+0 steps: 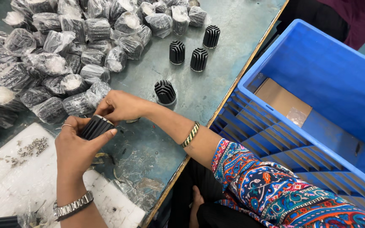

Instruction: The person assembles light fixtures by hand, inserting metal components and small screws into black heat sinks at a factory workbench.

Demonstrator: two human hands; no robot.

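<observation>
My left hand [74, 147] grips a black ribbed cylindrical part [94, 127] with a silver rim at its top end. My right hand [121, 105] reaches across and pinches that rim with its fingertips. Just beyond, a bare black ribbed part [165, 91] stands on the grey-green table [224, 59]. Three more bare black parts [177, 52] stand farther back. A big heap of the same parts wrapped in clear plastic bags [64, 50] fills the table's left and far side.
A white foam sheet [17, 185] at the near left carries several small loose screws [32, 147]. Torn clear plastic [138, 188] lies near the table edge. A large blue crate [317, 105] with a cardboard piece inside stands to the right. Another person's dark sleeve shows top right.
</observation>
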